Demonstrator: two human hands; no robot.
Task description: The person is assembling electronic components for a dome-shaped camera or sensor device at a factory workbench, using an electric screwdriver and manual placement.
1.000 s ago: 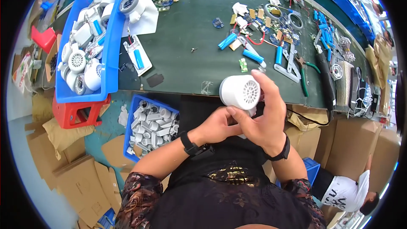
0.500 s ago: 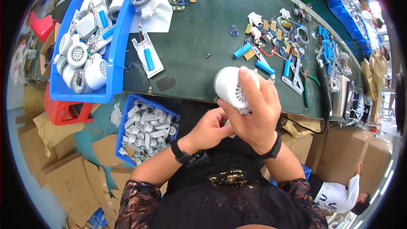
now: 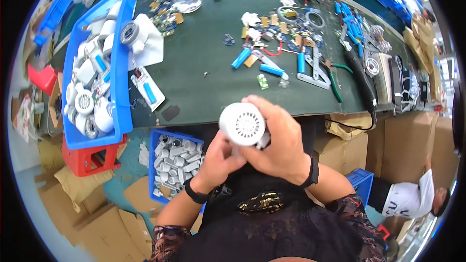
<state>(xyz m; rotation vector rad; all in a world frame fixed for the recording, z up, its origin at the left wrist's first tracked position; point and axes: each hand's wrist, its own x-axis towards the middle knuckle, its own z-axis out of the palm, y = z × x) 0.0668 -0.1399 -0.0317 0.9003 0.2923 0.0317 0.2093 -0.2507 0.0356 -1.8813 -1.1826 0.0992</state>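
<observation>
While the right hand (image 3: 280, 144) wraps the right side of a white cylindrical housing (image 3: 246, 124), the left hand (image 3: 216, 163) meets it from the lower left. The two-sided hold probably steadies the smooth, round body and leaves its slotted round grille exposed, facing the wearer. Held just off the near edge of the green counter (image 3: 191, 98), it seems placed for close viewing. The blue bin (image 3: 125, 60) of similar white units stands to the left, above a red stool (image 3: 83, 161), likely for easy reach. Blue battery cells (image 3: 241, 58) and green-handled pliers (image 3: 334, 83) lie farther back and to the right, perhaps so the loose parts stay away from the hands.

The housing sits between the hands: the right fingers are closed on it, the forefinger along the upper right of its rim and the thumb by its lower edge. A small white projection (image 3: 263, 141) shows between housing and right palm. The left fingers are bent against its lower left; whether they grip or merely support it cannot be told, as their tips are hidden.
</observation>
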